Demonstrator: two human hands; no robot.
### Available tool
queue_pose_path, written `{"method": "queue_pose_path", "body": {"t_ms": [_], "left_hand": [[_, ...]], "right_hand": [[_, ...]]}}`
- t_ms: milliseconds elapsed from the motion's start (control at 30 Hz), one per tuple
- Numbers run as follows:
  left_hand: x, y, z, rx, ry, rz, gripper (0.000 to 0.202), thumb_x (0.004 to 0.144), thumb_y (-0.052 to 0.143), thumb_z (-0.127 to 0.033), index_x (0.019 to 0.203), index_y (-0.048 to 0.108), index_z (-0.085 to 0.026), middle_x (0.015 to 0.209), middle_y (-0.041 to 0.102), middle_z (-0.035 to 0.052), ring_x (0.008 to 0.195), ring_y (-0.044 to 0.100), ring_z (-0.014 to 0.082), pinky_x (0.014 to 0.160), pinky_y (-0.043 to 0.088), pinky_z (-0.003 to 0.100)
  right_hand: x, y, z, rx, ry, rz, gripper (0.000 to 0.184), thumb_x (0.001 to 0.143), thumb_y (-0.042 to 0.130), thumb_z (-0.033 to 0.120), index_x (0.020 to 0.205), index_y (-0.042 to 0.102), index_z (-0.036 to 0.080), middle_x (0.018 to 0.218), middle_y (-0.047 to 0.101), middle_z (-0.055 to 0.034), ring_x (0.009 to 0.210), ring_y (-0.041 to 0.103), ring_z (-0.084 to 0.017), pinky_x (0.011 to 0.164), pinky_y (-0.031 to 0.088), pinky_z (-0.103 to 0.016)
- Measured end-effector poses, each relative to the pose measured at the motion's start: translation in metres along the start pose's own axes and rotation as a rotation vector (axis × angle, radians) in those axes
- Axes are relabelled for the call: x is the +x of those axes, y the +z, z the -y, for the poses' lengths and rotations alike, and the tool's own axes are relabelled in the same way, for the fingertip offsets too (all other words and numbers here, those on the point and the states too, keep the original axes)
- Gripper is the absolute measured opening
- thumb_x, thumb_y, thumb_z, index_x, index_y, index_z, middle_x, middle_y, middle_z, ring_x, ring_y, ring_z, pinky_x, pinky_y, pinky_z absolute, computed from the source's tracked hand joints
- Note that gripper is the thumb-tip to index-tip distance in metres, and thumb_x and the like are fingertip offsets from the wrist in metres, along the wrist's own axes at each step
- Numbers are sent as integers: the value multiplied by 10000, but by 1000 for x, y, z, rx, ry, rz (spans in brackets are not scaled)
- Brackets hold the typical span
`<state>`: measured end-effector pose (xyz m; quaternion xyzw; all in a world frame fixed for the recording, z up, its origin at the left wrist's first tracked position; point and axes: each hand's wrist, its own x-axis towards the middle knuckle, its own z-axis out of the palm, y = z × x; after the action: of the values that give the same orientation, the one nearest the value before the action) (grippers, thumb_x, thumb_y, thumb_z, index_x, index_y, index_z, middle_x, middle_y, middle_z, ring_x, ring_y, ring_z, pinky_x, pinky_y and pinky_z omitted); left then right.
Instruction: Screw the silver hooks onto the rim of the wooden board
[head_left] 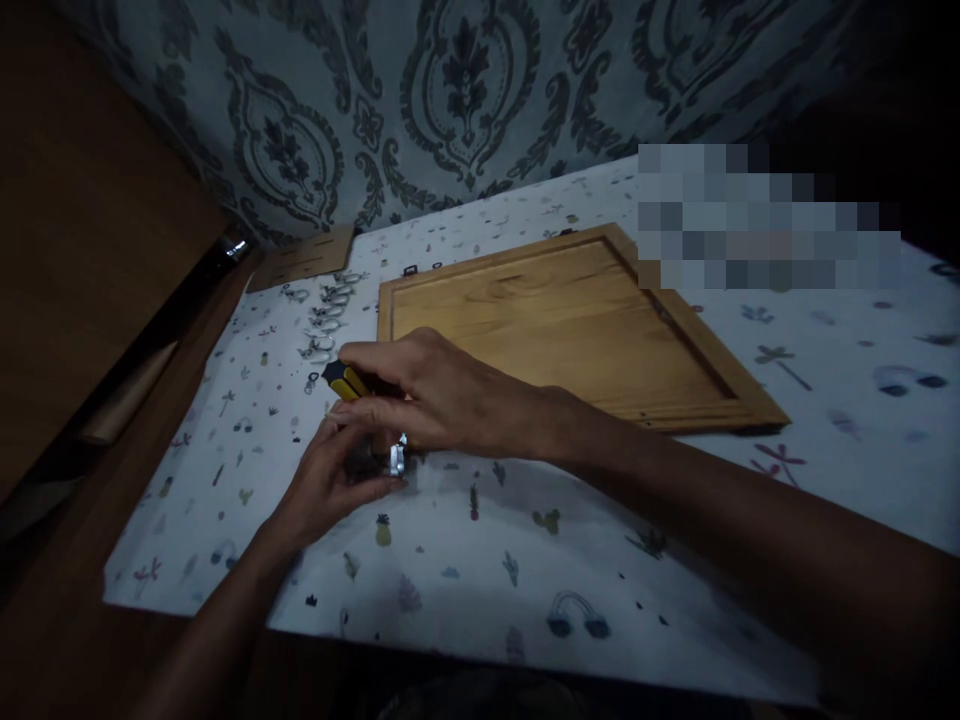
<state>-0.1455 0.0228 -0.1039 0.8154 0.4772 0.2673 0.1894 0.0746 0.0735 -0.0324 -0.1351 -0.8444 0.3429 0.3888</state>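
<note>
My right hand [457, 390] is closed round the yellow and black handle of a screwdriver [343, 381]; the tool's shaft is hidden. Below it, my left hand [319, 485] pinches a small shiny metal clamp [398, 457] at its fingertips, close under the right hand. Both hands meet just above the patterned white cloth [465, 560]. Past the hands, several similar metal clamps [326, 315] lie in a row on the cloth. A framed wooden panel [525, 320] rests flat just beyond my right hand and forearm.
A piece of cardboard [307, 258] lies at the far left corner. Small dark pieces [410, 270] sit along the panel's far edge. A brown wooden surface [90, 230] rises at left, and a patterned wall covering [465, 80] stands behind. The upper right is pixelated.
</note>
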Motion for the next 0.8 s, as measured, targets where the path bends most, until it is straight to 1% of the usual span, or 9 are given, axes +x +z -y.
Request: {"method": "queue_pose_path", "body": {"t_ms": [300,533,633,700,767,800], "left_hand": [[-1,-2,1,45,8,22,460,790,801,-453,1183,692,-241,1150,659,65,1099,597,292,926,512,402],[0,0,1,14,16,10,500,776,813,-457,1212,682,-250,1154,659,69,1102,601,293,948,510,420],[-1,1,4,-23,-6,2,520,772,813,-470,1219,679,-239,1147,659,77,1102,605,302,959,506,438],[-3,2,7,-60,-36,19,471,780,803,-481,1156,699,-216,1103,664,80,1069,617,301,937,517,439],[-4,3,10,-100,-74,46,420,783,795,-490,1062,713,-187,1049,666,85,1032,628,301,894,539,433],[-4,4,9,-117,-92,56,413,785,792,-489,1044,709,-177,1044,666,90,1032,631,303,880,549,431]], "right_hand": [[0,-4,0,-13,-18,28,324,977,574,230,745,347,218,659,428,71,615,422,-91,618,312,-238],[0,-3,-2,-18,-39,24,316,974,574,223,749,353,214,662,424,73,606,406,-84,624,306,-243],[-1,1,-1,-78,5,7,296,966,578,265,749,384,208,655,429,74,591,394,-87,608,285,-253],[0,4,3,-175,67,-25,279,943,582,261,730,413,201,647,432,63,614,414,-103,612,279,-266],[1,7,10,-217,110,-69,188,903,591,207,754,479,186,687,486,37,711,484,-135,658,318,-279],[1,8,14,-181,121,-90,86,888,580,164,821,527,175,742,533,20,775,518,-149,695,349,-285]]}}
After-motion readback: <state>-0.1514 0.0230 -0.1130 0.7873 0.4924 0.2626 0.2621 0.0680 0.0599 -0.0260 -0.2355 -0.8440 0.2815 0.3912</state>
